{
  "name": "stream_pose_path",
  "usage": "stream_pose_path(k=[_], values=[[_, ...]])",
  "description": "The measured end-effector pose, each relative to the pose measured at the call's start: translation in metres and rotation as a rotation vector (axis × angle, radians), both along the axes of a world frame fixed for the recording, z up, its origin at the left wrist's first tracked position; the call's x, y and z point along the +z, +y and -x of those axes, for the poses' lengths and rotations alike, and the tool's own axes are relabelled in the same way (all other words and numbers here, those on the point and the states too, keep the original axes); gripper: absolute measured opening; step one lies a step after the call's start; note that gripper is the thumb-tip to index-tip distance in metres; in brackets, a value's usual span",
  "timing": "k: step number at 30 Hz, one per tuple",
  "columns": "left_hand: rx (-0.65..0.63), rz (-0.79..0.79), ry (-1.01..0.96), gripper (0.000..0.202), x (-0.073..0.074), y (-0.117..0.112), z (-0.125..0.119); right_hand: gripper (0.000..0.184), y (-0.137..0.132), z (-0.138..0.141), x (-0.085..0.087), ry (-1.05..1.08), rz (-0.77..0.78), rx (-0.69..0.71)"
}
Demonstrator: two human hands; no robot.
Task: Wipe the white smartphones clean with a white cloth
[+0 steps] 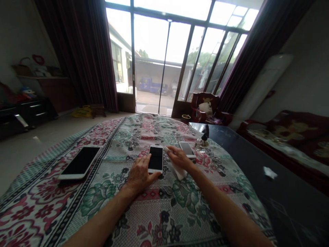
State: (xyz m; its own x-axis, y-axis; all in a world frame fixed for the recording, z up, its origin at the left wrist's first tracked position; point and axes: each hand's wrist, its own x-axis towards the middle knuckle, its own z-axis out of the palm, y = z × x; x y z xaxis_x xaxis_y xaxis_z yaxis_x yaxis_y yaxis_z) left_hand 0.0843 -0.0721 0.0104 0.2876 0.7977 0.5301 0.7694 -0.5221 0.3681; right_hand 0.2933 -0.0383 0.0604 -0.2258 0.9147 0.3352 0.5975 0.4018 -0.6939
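A white smartphone [156,158] with a dark screen lies in front of me on the flowered tablecloth [159,219]. My left hand [141,173] grips it, fingers at its left edge and thumb along the bottom. Just to its right, my right hand [178,158] is closed around a white cloth or tissue [179,171]; part of it hangs down below the fingers. Beyond that hand rests a second white phone [187,150], its screen greyish. Off to the left is a larger white tablet [80,161] with a black screen.
A clear bottle with a black top [203,140] stands at the right rear of the table. Right of it runs a dark glossy table [257,178] bearing a crumpled white tissue [269,172]. Behind are a wooden chair [205,106], a sofa [295,140] and glass doors [159,68].
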Motion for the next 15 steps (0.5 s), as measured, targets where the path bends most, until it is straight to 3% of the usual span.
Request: stream_pose_path(k=[6,15], values=[[0.031,0.023,0.003,0.077,-0.002,-0.003,-0.008,0.033,0.046,0.016,-0.011,-0.05,0.099,-0.133],[0.005,0.067,0.004,0.073,0.008,-0.001,0.003,0.024,0.045,0.03,-0.03,-0.16,-0.091,-0.031]])
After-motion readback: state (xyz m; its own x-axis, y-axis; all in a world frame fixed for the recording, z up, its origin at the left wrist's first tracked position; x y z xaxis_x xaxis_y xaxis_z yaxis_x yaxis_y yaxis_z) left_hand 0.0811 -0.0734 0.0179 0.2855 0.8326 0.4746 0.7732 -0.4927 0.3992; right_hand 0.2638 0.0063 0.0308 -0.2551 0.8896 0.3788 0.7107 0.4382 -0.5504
